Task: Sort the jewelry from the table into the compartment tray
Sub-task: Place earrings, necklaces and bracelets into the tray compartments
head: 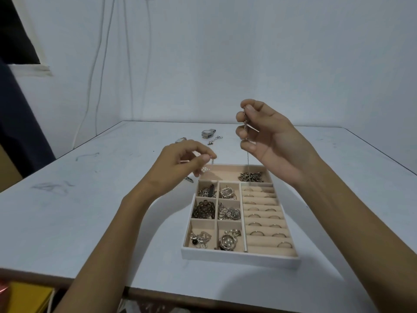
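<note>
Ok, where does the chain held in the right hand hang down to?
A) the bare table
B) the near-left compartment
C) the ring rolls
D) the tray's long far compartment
D: the chain pinched in the right hand drops straight into the long far compartment of the tray, down to the dark pile there; the left hand pinches a pearl piece.

Left hand [180, 161], right hand [264, 134]: pinch grips
</note>
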A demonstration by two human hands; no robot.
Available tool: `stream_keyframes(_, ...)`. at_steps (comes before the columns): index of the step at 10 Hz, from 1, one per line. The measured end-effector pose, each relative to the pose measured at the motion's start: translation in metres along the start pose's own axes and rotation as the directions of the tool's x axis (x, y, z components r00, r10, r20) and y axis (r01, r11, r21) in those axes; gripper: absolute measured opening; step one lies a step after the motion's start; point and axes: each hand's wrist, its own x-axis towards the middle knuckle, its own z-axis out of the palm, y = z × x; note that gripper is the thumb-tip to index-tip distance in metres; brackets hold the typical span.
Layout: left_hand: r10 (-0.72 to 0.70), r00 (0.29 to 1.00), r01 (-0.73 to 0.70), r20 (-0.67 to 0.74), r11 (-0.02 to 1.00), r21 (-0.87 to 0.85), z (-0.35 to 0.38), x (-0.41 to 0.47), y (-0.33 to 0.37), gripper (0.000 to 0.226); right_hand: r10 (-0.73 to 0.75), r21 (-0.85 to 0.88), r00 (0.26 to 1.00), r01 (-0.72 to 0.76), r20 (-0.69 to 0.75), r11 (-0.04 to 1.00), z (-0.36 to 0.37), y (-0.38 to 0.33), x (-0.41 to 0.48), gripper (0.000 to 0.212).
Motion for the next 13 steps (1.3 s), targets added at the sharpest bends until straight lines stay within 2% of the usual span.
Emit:
stream_keyframes(1, -0.018, 0.992, 0.018, 0.124, 1.0, 0.004, -0.001, -0.01, 0.001, 0.012, 0.003, -0.008, 1.0, -0.003, 0.005, 1.0, 0.001, 0.001, -0.001, 0.006)
stream_keyframes(3, -0.073, 0.923, 0.133, 0.378, 0.982, -0.133, -0.005, -0.029, 0.013, 0.017, 0.011, -0.006, 1.0, -0.011, -0.022, 1.0, -0.003, 0.001, -0.003, 0.007)
stream_keyframes(5, -0.085, 0.849, 0.144, 0.522, 0.987, -0.072, -0.012, -0.043, 0.02, 0.013, 0.021, -0.012, 0.999, -0.022, -0.046, 1.0, -0.003, 0.002, -0.003, 0.007)
stream_keyframes(7, -0.126, 0.835, 0.128, 0.536, 0.991, 0.034, -0.011, -0.045, 0.019, 0.012, 0.025, -0.021, 0.999, -0.026, -0.04, 0.999, -0.001, 0.002, -0.003, 0.007)
stream_keyframes(10, -0.125, 0.888, 0.116, 0.442, 0.992, 0.047, -0.011, -0.044, 0.021, 0.011, 0.026, -0.026, 0.998, -0.027, -0.056, 0.999, -0.002, 0.002, -0.003, 0.008)
stream_keyframes(11, -0.113, 0.885, 0.129, 0.452, 0.992, -0.004, -0.013, -0.045, 0.022, 0.007, 0.024, -0.032, 0.998, -0.026, -0.053, 0.999, -0.002, 0.003, -0.004, 0.008)
stream_keyframes(13, -0.118, 0.84, 0.12, 0.53, 0.992, 0.031, -0.01, -0.045, 0.018, 0.009, 0.027, -0.043, 0.998, -0.029, -0.048, 0.999, -0.001, 0.003, -0.004, 0.009)
